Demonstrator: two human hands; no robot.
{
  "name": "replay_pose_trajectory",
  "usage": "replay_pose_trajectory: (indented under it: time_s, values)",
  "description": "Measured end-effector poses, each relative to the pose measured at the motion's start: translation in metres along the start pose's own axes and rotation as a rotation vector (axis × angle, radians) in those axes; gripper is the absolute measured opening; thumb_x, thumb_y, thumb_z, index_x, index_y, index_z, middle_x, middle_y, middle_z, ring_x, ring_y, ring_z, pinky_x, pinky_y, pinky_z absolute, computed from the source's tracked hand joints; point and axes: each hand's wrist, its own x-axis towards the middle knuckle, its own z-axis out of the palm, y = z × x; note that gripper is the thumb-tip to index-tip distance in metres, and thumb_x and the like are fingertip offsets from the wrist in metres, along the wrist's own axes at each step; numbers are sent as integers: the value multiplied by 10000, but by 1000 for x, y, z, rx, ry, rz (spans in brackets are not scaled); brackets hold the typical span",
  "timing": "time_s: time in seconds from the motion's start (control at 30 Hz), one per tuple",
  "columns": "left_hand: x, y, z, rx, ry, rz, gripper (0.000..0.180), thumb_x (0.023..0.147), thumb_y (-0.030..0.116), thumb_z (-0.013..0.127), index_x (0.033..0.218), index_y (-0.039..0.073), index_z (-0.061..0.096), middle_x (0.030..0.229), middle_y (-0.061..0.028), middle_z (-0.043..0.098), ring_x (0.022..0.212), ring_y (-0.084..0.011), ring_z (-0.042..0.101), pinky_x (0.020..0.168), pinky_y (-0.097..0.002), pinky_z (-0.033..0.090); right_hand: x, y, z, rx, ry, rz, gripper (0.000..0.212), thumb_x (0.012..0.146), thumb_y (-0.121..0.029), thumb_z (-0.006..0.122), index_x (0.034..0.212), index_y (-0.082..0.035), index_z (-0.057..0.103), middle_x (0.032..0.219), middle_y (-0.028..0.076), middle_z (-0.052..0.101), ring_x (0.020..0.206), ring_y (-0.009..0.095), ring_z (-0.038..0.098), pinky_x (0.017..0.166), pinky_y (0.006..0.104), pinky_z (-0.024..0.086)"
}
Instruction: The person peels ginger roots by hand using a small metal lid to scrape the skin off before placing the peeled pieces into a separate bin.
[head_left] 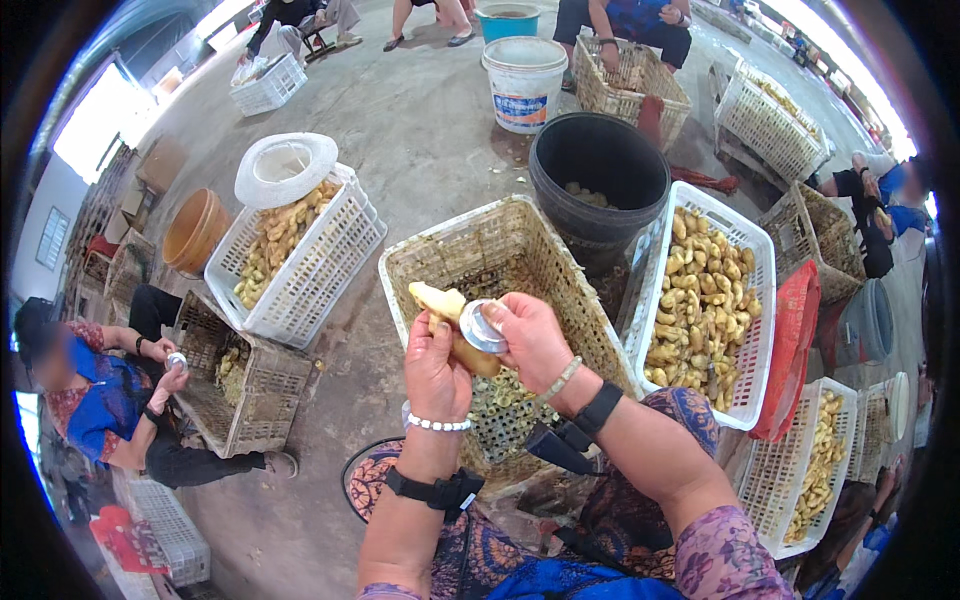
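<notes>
A knobbly piece of ginger [437,298], pale where its flesh shows, is gripped in my left hand [438,382], the fingers closed around its lower part. Against the ginger's right side sits a round, shiny metal disc like a jar lid [483,327], pinched by my right hand [535,340]. Both hands are above a dirty, brown-stained plastic crate [565,262], which has scraps on its slatted floor. To its right, a white crate [766,340] holds many pieces of ginger [700,300]. The ginger's underside is partly hidden by my fingers.
A black bucket [600,236] stands just beyond the crate, with pale pieces inside. On the left, a white crate [318,290] of ginger carries a white lid-like ring [260,180]. A co-worker [110,390] sits at another crate. A red mesh bag [787,350] lies right.
</notes>
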Motion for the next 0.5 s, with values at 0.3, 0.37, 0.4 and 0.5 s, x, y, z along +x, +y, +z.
replay_pose_trajectory:
  time_s: [0.3, 0.37, 0.4, 0.5]
  values:
    - [-1, 2, 3, -98, -94, -53, 304, 970, 137, 476, 1261, 55, 446, 1167, -72, 560, 1052, -202, 562, 944, -371, 463, -5, -18, -6, 92, -20, -50, 174, 940, -151, 541, 796, -56, 567, 698, -4, 554, 523, 49, 471, 395, 216, 345]
    - [-2, 0, 7, -77, -43, -69, 302, 974, 136, 467, 1263, 52, 446, 1191, -77, 556, 1083, -207, 556, 962, -374, 457, -4, -16, 2, 96, -9, -54, 162, 929, -132, 554, 790, -50, 569, 699, -8, 553, 558, 52, 493, 431, 221, 378]
    - [-3, -2, 8, -66, -17, -77, 301, 976, 136, 462, 1264, 51, 447, 1203, -79, 554, 1099, -210, 553, 971, -376, 453, -4, -14, 4, 98, -4, -56, 157, 924, -123, 561, 787, -47, 570, 700, -10, 553, 575, 54, 503, 448, 224, 394]
    - [-1, -6, 5, -21, 36, -69, 278, 981, 139, 451, 1243, 45, 465, 1155, -75, 580, 1049, -197, 578, 928, -352, 481, 2, -1, 2, -39, -4, -98, 164, 913, -115, 579, 781, -18, 567, 718, 1, 565, 634, 57, 511, 521, 240, 429]
